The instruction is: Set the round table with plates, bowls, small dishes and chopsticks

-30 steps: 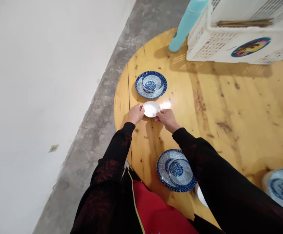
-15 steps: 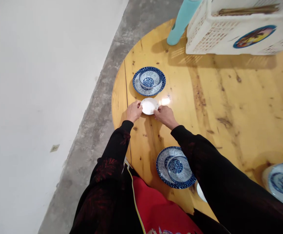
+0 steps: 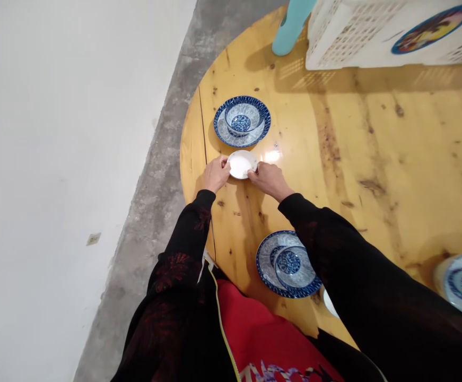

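Hardly anything has been changed in the head view: the scene is shifted upward in the frame, yet the small white dish is kept just beside the blue-and-white plate bearing a bowl, so it seems steadied rather than carried. Its rim is pinched by the left hand and, opposite, by the right hand. Both black sleeves are stretched forward over the wooden table; whether the dish is lifted cannot be told
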`<state>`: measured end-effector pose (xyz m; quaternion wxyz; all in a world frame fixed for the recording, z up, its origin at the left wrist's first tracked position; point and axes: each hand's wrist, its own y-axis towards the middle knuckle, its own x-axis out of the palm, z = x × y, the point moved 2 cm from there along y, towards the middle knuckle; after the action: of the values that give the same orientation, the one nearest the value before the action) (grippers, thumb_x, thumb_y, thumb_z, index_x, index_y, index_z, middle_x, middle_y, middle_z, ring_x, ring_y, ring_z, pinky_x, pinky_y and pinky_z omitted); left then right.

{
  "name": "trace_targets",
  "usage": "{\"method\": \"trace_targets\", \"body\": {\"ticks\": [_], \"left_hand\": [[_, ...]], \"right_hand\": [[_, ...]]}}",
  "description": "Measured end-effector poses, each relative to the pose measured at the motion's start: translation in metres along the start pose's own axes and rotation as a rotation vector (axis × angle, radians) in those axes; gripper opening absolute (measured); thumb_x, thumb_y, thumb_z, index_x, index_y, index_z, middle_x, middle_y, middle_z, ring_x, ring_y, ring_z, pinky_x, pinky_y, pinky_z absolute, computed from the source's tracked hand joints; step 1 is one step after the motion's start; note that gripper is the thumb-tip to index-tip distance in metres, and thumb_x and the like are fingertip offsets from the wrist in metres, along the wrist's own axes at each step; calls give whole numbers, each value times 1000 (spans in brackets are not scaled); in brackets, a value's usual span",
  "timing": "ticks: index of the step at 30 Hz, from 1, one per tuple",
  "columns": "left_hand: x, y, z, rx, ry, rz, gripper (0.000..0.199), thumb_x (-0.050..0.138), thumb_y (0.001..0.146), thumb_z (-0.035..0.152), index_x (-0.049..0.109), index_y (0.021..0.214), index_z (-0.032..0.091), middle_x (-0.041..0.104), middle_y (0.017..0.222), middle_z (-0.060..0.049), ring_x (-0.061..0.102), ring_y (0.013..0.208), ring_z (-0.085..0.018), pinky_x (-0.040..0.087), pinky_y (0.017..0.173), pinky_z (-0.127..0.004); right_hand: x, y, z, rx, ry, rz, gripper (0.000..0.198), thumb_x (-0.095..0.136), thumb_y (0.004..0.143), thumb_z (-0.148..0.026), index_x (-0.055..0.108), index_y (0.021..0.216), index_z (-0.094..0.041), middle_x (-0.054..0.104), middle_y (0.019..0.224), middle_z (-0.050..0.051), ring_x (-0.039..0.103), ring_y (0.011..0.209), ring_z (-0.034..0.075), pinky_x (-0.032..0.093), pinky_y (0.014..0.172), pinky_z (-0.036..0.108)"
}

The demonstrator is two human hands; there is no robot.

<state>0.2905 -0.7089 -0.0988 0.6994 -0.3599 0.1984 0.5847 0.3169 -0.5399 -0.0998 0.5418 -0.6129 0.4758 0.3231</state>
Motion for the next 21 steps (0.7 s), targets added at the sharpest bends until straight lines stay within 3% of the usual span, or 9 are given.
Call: {"method": "trace_targets", "body": {"ticks": [21], "left_hand": [[-9, 1, -15, -10, -14, 28, 28, 51, 96, 22, 75, 111, 18, 78, 114, -10, 69, 108, -21, 48, 96, -29]], "right_hand": [[3, 1, -12, -57, 22, -12, 37, 49, 99, -35, 71, 111, -7, 75, 106, 24, 70, 93, 33, 47, 78, 35]]}}
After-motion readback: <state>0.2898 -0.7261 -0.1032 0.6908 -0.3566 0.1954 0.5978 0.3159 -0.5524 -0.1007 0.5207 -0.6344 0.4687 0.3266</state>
